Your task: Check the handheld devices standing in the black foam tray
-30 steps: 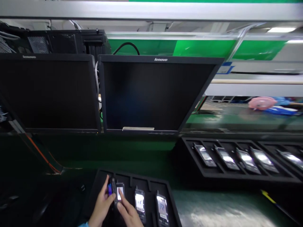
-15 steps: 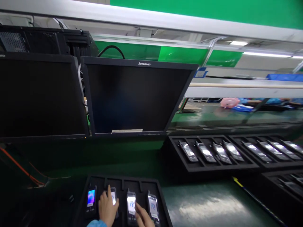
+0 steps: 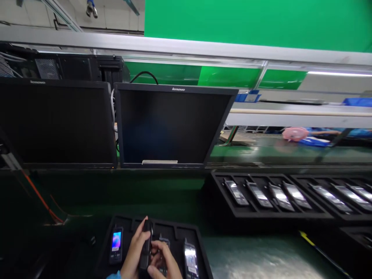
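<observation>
At the near edge of the green bench [image 3: 261, 257], a black foam tray [image 3: 171, 224] lies under both hands. Left hand [image 3: 134, 252] is clenched around a dark handset [image 3: 147, 244], which stands upright, seen edge-on, above the tray's middle slots. A blue sleeve [image 3: 114, 276] shows at that wrist. Right hand [image 3: 164, 260] is curled close beside it, its fingers at the lower end of the held handset. Whether it is gripping there, I cannot tell.

Below the right hand, a second handset [image 3: 164, 241] sits in a slot, mostly hidden. Far-left slot: a phone [image 3: 116, 245] with its screen lit in blue and orange. Far-right slot: another phone [image 3: 190, 261], its screen catching glare.

Farther right on the bench, a longer black tray [image 3: 270, 213] holds a row of phones [image 3: 258, 193], all tilted the same way. Two dark Lenovo monitors [image 3: 171, 124] stand behind the near tray, and an orange cable [image 3: 43, 201] runs down at far left. Past the monitors, a pink fan [image 3: 295, 133] sits at the next bench.
</observation>
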`<state>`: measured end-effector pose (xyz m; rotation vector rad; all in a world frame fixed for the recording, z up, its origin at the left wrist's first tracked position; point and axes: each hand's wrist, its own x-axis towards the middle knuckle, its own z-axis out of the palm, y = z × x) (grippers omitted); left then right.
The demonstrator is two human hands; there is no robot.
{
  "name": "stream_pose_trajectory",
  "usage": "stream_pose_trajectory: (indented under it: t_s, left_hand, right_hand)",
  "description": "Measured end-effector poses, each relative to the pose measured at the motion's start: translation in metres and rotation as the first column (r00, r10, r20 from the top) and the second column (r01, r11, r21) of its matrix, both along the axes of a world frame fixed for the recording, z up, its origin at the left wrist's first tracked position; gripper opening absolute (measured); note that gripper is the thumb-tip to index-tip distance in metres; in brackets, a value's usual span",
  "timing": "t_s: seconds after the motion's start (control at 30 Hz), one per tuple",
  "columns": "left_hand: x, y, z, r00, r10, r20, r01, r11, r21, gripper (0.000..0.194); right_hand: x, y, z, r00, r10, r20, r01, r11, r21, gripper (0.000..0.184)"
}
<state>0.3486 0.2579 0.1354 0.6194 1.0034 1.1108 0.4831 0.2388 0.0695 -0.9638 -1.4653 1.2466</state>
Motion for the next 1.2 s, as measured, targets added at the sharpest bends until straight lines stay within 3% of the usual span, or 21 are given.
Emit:
stream_pose_trajectory:
  t_s: [0.07,0.13,0.23,0.37,0.43,0.5,0.6,0.77,1.0,1.2]
  left_hand:
    - [-0.003,-0.009,0.015,0.999,0.034,-0.019,-0.033,0.999,0.032,0.074]
    - [-0.008,-0.015,0.018,0.992,0.05,-0.116,-0.039,0.994,0.099,0.075]
    - [-0.015,-0.021,0.014,0.967,0.08,-0.244,-0.031,0.979,0.199,0.071]
    - [-0.014,-0.033,0.019,0.944,0.158,-0.29,-0.092,0.97,0.227,0.081]
    - [-0.011,-0.039,0.024,0.93,0.249,-0.27,-0.189,0.955,0.229,0.082]
    - [-0.01,-0.042,0.027,0.935,0.285,-0.21,-0.243,0.948,0.204,0.082]
    - [-0.015,-0.043,0.029,0.974,0.177,-0.14,-0.155,0.976,0.155,0.089]
    - [-0.026,-0.046,0.035,0.999,-0.022,-0.024,0.028,0.97,0.242,0.118]
    - [-0.022,-0.052,0.046,0.996,0.029,-0.081,-0.007,0.964,0.265,0.122]
    - [-0.022,-0.048,0.042,0.998,0.011,-0.059,0.007,0.955,0.298,0.112]
  right_hand:
    - [-0.004,-0.001,0.018,0.998,0.065,0.011,-0.065,0.995,0.082,0.044]
    - [-0.008,-0.002,0.03,0.999,0.04,0.01,-0.041,0.994,0.098,0.036]
    - [-0.013,-0.007,0.042,0.999,-0.041,-0.035,0.041,0.999,0.002,0.042]
    - [-0.015,-0.018,0.062,0.989,-0.107,-0.105,0.091,0.985,-0.148,0.059]
    - [-0.014,-0.023,0.071,0.991,-0.054,-0.122,0.03,0.981,-0.19,0.059]
    - [-0.011,-0.026,0.077,0.979,0.086,-0.186,-0.126,0.969,-0.214,0.062]
    - [-0.007,-0.025,0.082,0.92,0.281,-0.274,-0.338,0.922,-0.19,0.07]
    - [-0.004,-0.024,0.094,0.895,0.346,-0.281,-0.396,0.907,-0.145,0.068]
    - [-0.009,-0.025,0.106,0.929,0.315,-0.195,-0.353,0.911,-0.211,0.087]
    - [-0.007,-0.02,0.104,0.941,0.291,-0.175,-0.325,0.919,-0.221,0.083]
